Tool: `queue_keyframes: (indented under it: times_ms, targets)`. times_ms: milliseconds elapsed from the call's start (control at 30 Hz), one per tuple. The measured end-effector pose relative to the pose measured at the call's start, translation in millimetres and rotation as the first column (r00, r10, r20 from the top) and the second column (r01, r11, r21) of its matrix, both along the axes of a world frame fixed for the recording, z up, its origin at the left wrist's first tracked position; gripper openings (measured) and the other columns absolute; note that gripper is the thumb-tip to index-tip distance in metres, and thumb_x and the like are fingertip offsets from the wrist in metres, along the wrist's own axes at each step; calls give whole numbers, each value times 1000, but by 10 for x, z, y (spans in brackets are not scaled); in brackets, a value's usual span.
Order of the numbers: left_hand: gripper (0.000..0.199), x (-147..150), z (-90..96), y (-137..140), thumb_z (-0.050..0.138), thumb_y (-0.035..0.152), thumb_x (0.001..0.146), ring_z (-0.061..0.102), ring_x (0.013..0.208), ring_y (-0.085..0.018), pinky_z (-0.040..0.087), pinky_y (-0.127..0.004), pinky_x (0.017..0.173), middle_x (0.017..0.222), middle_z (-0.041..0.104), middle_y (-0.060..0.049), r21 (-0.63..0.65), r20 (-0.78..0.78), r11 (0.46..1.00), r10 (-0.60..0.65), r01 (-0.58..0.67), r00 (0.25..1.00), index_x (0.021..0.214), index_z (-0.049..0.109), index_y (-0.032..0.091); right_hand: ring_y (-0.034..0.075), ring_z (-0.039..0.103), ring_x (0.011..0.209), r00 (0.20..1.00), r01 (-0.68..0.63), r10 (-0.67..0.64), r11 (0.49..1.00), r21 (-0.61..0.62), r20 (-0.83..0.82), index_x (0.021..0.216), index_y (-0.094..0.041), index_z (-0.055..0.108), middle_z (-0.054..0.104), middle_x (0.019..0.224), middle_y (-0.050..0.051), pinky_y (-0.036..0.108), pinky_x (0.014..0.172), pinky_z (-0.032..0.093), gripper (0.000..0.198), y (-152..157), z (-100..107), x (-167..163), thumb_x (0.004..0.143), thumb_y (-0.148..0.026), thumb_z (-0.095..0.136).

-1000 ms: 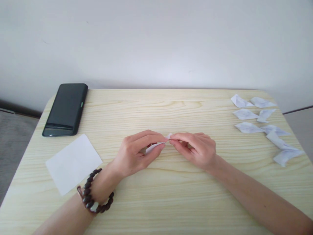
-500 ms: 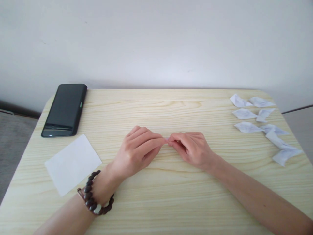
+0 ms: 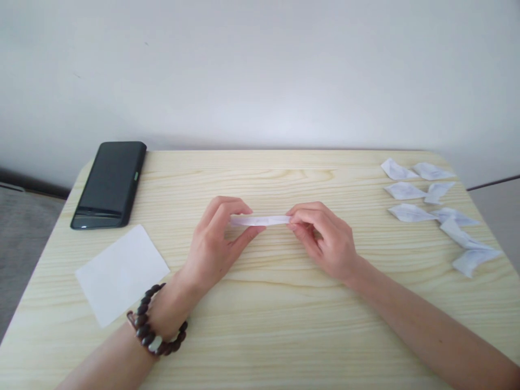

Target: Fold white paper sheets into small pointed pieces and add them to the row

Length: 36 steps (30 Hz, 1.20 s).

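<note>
A narrow folded strip of white paper [image 3: 262,220] spans the gap between my two hands above the middle of the table. My left hand [image 3: 219,238] curves around its left part, thumb against the lower edge and fingers behind and above. The strip's right end is pinched between thumb and fingertips of my right hand [image 3: 323,233]. Dark beads circle my left wrist in a bracelet [image 3: 143,319]. To the left of that hand lies a flat white sheet of paper [image 3: 122,275].
A black phone-like device [image 3: 109,184] lies at the table's back left. Several twisted white paper pieces [image 3: 410,212] sit along the right side of the wooden table [image 3: 260,336]. Behind the back edge stands a pale wall [image 3: 260,76].
My left hand has shifted left and its fingers have spread, uncovering the paper strip that was mostly hidden by fingertips. My right hand keeps its pinch, slightly higher and farther right.
</note>
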<state>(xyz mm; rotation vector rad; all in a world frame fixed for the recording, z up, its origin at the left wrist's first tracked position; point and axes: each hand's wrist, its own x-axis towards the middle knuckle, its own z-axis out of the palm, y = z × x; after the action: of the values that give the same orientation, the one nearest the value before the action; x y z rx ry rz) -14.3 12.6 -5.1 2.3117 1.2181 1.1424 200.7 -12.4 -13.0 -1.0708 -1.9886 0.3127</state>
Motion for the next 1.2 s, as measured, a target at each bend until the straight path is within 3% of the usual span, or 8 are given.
queue_keyframes:
  times_ms: [200, 367, 467, 633, 767, 900, 1067, 1200]
  targets:
    - [5, -13, 19, 1, 67, 18, 83, 64, 89, -15, 53, -28, 77, 97, 65, -4, -108, 17, 993, -50, 52, 999, 82, 62, 19, 12, 65, 88, 999, 3, -4, 1000, -28, -33, 99, -20, 56, 68, 94, 5, 20, 67, 52, 15, 3, -26, 4, 90, -8, 54]
    - [9, -7, 6, -47, 63, 25, 86, 68, 78, -14, 55, -23, 70, 92, 72, -3, -283, 61, 948, -136, 148, 989, 93, 63, 19, 11, 66, 85, 998, -67, 67, 997, -32, -3, 99, -20, 57, 69, 93, 4, 20, 69, 52, 11, 8, -21, 16, 91, -12, 55]
    - [14, -2, 7, -62, 66, 26, 85, 68, 74, -13, 55, -21, 71, 86, 74, 0, -260, 35, 955, -139, 144, 990, 98, 65, 21, 11, 67, 80, 995, -93, 94, 995, -45, 22, 97, -21, 57, 71, 90, 2, 20, 68, 52, 9, 5, -10, 7, 92, -14, 55]
    - [17, 6, 27, -55, 72, 25, 80, 68, 66, -10, 52, -17, 61, 86, 75, 2, -226, 72, 969, -81, 96, 994, 96, 69, 23, 7, 61, 52, 994, 27, -34, 997, -71, -101, 103, -23, 55, 73, 82, -3, 18, 50, 49, 20, -20, -33, -36, 87, -19, 65]
    - [19, 13, 29, -57, 73, 25, 78, 67, 62, -10, 51, -16, 56, 85, 76, 3, -270, 80, 960, -59, 79, 995, 96, 71, 24, 8, 64, 53, 990, 41, -53, 995, -86, -133, 103, -23, 54, 75, 79, -3, 18, 49, 49, 23, -31, -47, -51, 84, -20, 68]
    - [11, 39, 61, -86, 72, 25, 79, 66, 62, -11, 51, -19, 57, 80, 76, 0, -263, 85, 953, -131, 149, 988, 89, 73, 21, 8, 66, 54, 994, 17, -18, 1000, -7, -104, 100, -23, 56, 75, 76, -4, 17, 51, 50, 21, -35, -26, -59, 83, -20, 69]
    - [11, 74, 123, -131, 68, 28, 82, 61, 55, -11, 47, -19, 50, 71, 73, 1, -440, 141, 884, -104, 157, 984, 82, 73, 18, 7, 60, 49, 996, 36, -36, 999, -10, -87, 92, -21, 60, 72, 72, -3, 17, 49, 47, 13, -28, 25, -64, 84, -24, 69]
    - [15, 69, 168, -123, 67, 31, 82, 60, 54, -11, 44, -19, 46, 67, 71, 1, -534, 174, 827, -95, 175, 980, 80, 74, 17, 7, 57, 51, 994, -47, 42, 998, -52, -98, 86, -19, 62, 70, 72, -1, 18, 50, 45, 5, -15, 49, -45, 86, -23, 65]
